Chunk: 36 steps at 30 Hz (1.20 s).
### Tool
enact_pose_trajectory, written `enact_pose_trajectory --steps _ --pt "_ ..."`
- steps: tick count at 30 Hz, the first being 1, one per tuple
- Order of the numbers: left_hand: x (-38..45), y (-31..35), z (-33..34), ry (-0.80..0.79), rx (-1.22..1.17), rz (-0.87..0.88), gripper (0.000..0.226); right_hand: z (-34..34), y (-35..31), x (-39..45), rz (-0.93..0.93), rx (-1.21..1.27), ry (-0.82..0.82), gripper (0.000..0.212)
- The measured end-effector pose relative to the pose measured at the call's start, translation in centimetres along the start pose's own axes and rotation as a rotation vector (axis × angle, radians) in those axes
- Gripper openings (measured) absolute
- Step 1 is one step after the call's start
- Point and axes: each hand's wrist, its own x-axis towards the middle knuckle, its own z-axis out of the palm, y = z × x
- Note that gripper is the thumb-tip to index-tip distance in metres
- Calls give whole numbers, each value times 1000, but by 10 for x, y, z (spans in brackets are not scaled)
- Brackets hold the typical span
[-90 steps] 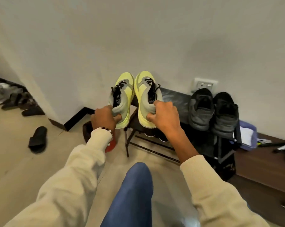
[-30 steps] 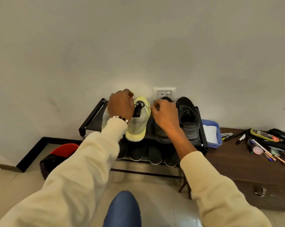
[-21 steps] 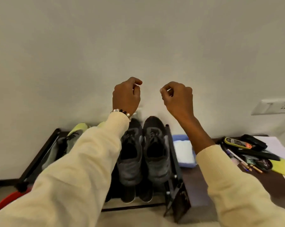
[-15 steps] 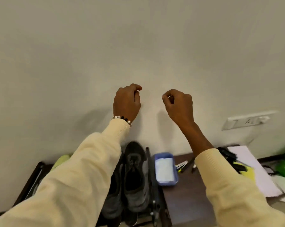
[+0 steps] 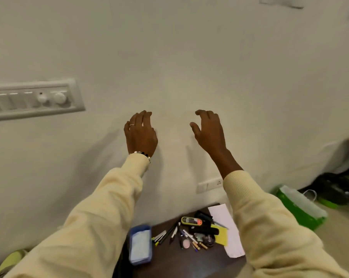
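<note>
My left hand (image 5: 141, 133) is raised in front of the pale wall, fingers loosely bent, holding nothing; it wears a ring and a bead bracelet. My right hand (image 5: 209, 131) is raised beside it at the same height, fingers relaxed and empty. Both arms are in cream sleeves. A sliver of a yellow-green shoe (image 5: 11, 260) shows at the bottom left corner, far below the hands. The shoe rack and the grey shoes are out of view.
A white switch panel (image 5: 32, 99) is on the wall at left. Below, a dark wooden cabinet top (image 5: 189, 263) carries a blue tray (image 5: 140, 244), pens, a white paper (image 5: 227, 229) and small devices. A green bag (image 5: 301, 207) lies on the floor at right.
Both hands let go of the yellow-green shoes on the rack, then rose in front of the wall. Their curled fingers have relaxed open. The view has swung up and right.
</note>
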Motion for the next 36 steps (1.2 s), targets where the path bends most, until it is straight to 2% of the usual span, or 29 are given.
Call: enact_pose_trajectory --steps 7,13,18,23,26,33,36 --pt "43 49 18 57 55 54 53 -42 50 47 -57 -16 77 41" --pt "59 62 42 66 80 49 55 -36 79 70 -86 6 105 42" --pt "42 68 57 28 105 18 55 -25 97 64 -97 85 110 40" --pt "-8 70 69 -18 130 -44 55 -11 125 32 -98 145 2 39" --pt "-55 78 77 -20 102 -138 54 3 148 0 -127 192 -91 37" --pt "-191 96 122 -187 83 -272 49 34 214 -105 -96 294 -302 27" --pt "-247 96 149 -268 -10 -347 43 55 241 -156 -54 317 -432 18"
